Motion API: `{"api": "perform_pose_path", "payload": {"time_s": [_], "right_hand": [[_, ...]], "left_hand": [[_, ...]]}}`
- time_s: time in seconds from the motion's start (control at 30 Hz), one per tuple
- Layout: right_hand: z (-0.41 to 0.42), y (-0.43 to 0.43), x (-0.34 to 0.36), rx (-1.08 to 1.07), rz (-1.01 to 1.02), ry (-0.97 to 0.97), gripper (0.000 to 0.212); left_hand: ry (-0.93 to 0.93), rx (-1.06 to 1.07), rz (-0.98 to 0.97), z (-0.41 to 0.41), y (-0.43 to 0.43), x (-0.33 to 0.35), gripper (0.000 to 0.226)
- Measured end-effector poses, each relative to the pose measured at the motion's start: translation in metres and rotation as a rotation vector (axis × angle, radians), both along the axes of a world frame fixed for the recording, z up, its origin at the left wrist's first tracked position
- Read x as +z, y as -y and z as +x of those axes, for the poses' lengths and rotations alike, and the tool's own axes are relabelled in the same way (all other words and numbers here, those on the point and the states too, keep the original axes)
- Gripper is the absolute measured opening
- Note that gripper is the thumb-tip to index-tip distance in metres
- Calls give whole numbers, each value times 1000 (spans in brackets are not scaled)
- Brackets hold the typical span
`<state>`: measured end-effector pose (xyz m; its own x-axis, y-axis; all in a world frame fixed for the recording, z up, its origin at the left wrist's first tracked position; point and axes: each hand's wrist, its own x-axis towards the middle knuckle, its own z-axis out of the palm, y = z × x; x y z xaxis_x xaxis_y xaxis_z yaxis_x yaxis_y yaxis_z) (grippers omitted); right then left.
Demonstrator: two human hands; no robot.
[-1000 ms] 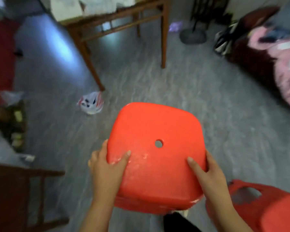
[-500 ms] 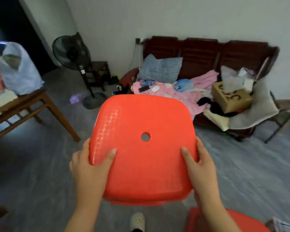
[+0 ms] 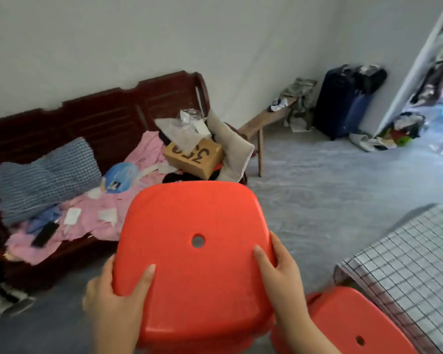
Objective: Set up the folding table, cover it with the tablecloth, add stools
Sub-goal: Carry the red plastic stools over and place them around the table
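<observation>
We are holding the red square plastic stool (image 3: 197, 264) at lower centre, left hand (image 3: 113, 302) and right hand (image 3: 283, 279) each clasping a seat edge. It is looking light, rigid and somewhat slick, so gripping its side rims suits it.

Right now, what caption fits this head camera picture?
Both hands carry a red stool toward the checkered tablecloth.

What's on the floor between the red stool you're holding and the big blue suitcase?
Nothing. In the head view only bare grey floor stretches from the held stool to the suitcase; the wooden bench stands just left of that stretch.
</observation>
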<state>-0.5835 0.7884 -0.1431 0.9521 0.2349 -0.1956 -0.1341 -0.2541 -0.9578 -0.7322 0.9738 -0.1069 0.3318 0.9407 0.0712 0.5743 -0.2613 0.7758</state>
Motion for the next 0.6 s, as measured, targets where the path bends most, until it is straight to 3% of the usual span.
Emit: {"api": "perform_pose_path", "payload": {"time_s": [0.17,0.37,0.6], "right_hand": [[45,12,-13,-301,-4,-72,57],[124,15,-24,-572,26,-115,58],[234,22,-24,-716,76,-116,57]], "left_hand": [[-72,-299,-10,113,-31,-14,110],[-32,-570,-36,254,-44,-32,103],[-156,-688,-5,405,-32,-20,97]]}}
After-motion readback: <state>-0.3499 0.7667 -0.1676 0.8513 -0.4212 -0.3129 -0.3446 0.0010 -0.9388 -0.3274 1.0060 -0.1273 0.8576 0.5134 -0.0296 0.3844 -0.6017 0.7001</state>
